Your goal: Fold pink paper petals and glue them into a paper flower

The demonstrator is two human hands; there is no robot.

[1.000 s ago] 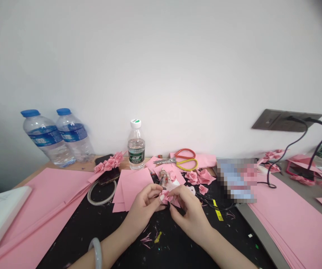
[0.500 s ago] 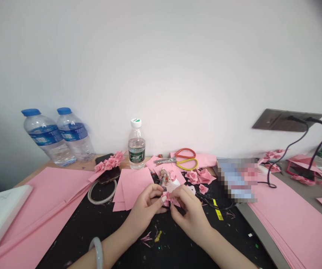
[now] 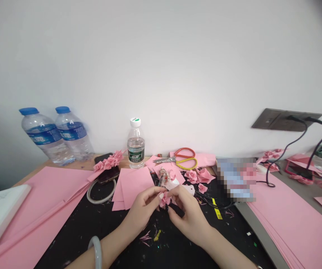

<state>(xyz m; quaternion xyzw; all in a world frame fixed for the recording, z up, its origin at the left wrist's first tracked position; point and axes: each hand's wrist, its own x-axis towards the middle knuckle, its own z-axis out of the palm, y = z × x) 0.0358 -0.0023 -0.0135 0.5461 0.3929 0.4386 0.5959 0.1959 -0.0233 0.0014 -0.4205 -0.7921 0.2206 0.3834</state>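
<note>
Gripping a pink paper flower (image 3: 164, 199) between thumb and fingers of the left hand (image 3: 144, 203), well inside the left and right edges of the desk (image 3: 73, 231). Touching, or nearly touching, the flower's right side with the curled right hand (image 3: 187, 213); not being able to tell whether pinching paper there too. Calling, by judgement, for a light left pinch kept low, to avoid crushing petals, and for small right-finger adjustments, one fold at a time, coaxing rather than tugging. Probably creasing easily under a hard squeeze.

Seeing a pale tool (image 3: 190, 189), partly hidden, just beyond the fingers toward the far edge; needing care, probably, against knocking it or snagging the black cord (image 3: 228, 206) on its right. Finding square pink sheets (image 3: 137, 185) just left of the left hand, limiting elbow room. Seeing scissors (image 3: 172, 160) and an upright water bottle (image 3: 135, 151) near the far edge, folded flowers (image 3: 191, 175) before the scissors, and paper scraps (image 3: 145, 238) lying loose between the forearms.
</note>
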